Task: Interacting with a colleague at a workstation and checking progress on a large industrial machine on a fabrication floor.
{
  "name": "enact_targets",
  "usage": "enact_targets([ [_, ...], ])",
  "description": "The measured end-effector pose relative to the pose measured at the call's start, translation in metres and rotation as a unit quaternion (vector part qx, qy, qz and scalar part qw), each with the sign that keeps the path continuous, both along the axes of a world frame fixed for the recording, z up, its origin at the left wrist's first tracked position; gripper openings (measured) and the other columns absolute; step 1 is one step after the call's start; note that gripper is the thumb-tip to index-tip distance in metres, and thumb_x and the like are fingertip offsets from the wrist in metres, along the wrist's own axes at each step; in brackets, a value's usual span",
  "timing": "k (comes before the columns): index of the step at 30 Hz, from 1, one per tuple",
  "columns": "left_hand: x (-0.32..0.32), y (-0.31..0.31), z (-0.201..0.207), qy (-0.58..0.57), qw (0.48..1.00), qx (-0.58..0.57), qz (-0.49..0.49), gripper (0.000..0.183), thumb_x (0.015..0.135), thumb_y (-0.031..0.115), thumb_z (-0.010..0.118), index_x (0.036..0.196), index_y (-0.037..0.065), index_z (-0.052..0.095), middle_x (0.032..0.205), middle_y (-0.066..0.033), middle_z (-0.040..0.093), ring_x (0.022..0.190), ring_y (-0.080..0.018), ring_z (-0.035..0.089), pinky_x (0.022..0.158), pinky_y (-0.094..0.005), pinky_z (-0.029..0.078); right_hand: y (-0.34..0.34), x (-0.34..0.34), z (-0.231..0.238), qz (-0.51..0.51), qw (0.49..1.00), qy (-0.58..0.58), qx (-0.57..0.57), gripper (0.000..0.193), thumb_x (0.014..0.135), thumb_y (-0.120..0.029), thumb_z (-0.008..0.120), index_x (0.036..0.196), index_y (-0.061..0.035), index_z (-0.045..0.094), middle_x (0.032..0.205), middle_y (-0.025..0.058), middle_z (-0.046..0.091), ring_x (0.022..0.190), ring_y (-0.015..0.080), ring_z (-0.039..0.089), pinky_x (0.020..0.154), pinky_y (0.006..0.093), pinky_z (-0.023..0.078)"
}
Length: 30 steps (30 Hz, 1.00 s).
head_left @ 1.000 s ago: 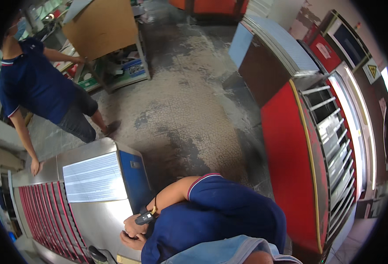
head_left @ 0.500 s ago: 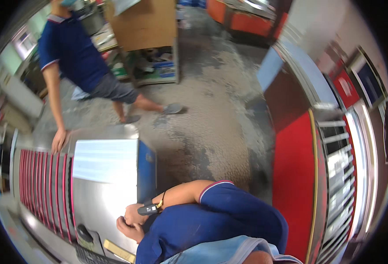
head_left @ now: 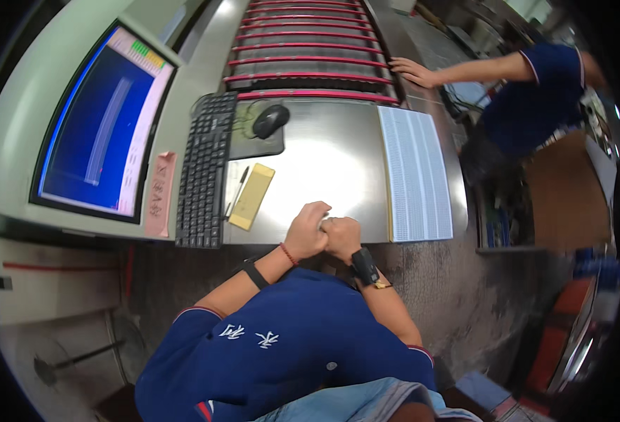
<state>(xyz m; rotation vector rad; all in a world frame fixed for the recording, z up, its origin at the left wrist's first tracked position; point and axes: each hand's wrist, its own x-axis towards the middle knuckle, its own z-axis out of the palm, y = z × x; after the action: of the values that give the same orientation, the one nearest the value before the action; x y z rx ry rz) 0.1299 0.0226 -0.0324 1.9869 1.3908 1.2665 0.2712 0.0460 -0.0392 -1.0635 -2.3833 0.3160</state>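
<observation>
My left hand (head_left: 308,228) and my right hand (head_left: 342,237) meet at the near edge of the metal tabletop (head_left: 327,144). Both have curled fingers, pressed against each other; whatever they may hold between them is hidden. Just left of them lies a yellow notepad (head_left: 252,197), with a black pen (head_left: 237,191) beside it. A stack of white lined sheets (head_left: 419,176) rests to the right. Farther off on the left are a black mouse (head_left: 271,121) on a dark mouse pad (head_left: 257,145) and a black keyboard (head_left: 204,172).
A monitor (head_left: 102,126) in a pale cabinet stands at left, a pink handwritten slip (head_left: 160,193) beside it. Beyond the tabletop runs a conveyor with red rollers (head_left: 306,61). At far right a co-worker (head_left: 535,98) rests a hand on its side rail. A brown board (head_left: 566,190) stands nearer.
My view has swung left, from the floor and red panel to the tabletop and monitor. My hands stay together near the table's edge. The co-worker now appears at the right, hand still on the rail.
</observation>
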Motion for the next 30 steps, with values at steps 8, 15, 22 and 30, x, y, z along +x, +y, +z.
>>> enact_targets([
  [8, -0.001, -0.001, 0.007, -0.001, 1.0, -0.002, 0.005, 0.047, 0.065, 0.003, 0.054, 0.112, -0.001, 0.057, 0.108, -0.0196, 0.06, 0.101, -0.0384, 0.056, 0.089, -0.0426, 0.049, 0.0, -0.001, -0.001, 0.003, 0.998, 0.053, 0.024, 0.02, 0.065, -0.021, 0.069, 0.058, -0.0104, 0.053, 0.055, 0.0082, 0.053, 0.052, 0.0298, 0.055, 0.049, 0.0403, 0.042],
  [15, 0.001, -0.001, 0.011, 0.006, 1.0, 0.002, -0.004, 0.045, 0.065, 0.003, 0.053, 0.109, -0.001, 0.057, 0.108, -0.019, 0.06, 0.1, -0.0379, 0.056, 0.088, -0.0426, 0.048, 0.0, 0.002, -0.001, 0.01, 0.997, 0.061, 0.044, 0.019, 0.065, -0.02, 0.069, 0.06, -0.0112, 0.053, 0.055, 0.0073, 0.053, 0.052, 0.0281, 0.056, 0.05, 0.0386, 0.043],
  [22, 0.0, -0.001, 0.008, 0.016, 1.0, 0.007, 0.004, 0.044, 0.065, 0.003, 0.053, 0.109, -0.002, 0.057, 0.107, -0.0193, 0.06, 0.099, -0.038, 0.057, 0.087, -0.0426, 0.049, 0.0, 0.0, -0.003, 0.007, 0.996, 0.07, 0.05, 0.019, 0.067, -0.019, 0.068, 0.061, -0.0106, 0.053, 0.055, 0.0071, 0.054, 0.051, 0.0272, 0.056, 0.05, 0.0377, 0.043],
  [30, 0.0, -0.002, 0.012, 0.015, 1.0, -0.001, 0.002, 0.041, 0.068, 0.007, 0.059, 0.109, -0.001, 0.057, 0.108, -0.0189, 0.06, 0.099, -0.037, 0.057, 0.086, -0.0422, 0.049, -0.002, 0.0, 0.004, -0.026, 0.994, 0.095, 0.04, 0.016, 0.073, -0.022, 0.069, 0.077, -0.0095, 0.059, 0.056, 0.0081, 0.056, 0.051, 0.028, 0.057, 0.05, 0.0375, 0.043],
])
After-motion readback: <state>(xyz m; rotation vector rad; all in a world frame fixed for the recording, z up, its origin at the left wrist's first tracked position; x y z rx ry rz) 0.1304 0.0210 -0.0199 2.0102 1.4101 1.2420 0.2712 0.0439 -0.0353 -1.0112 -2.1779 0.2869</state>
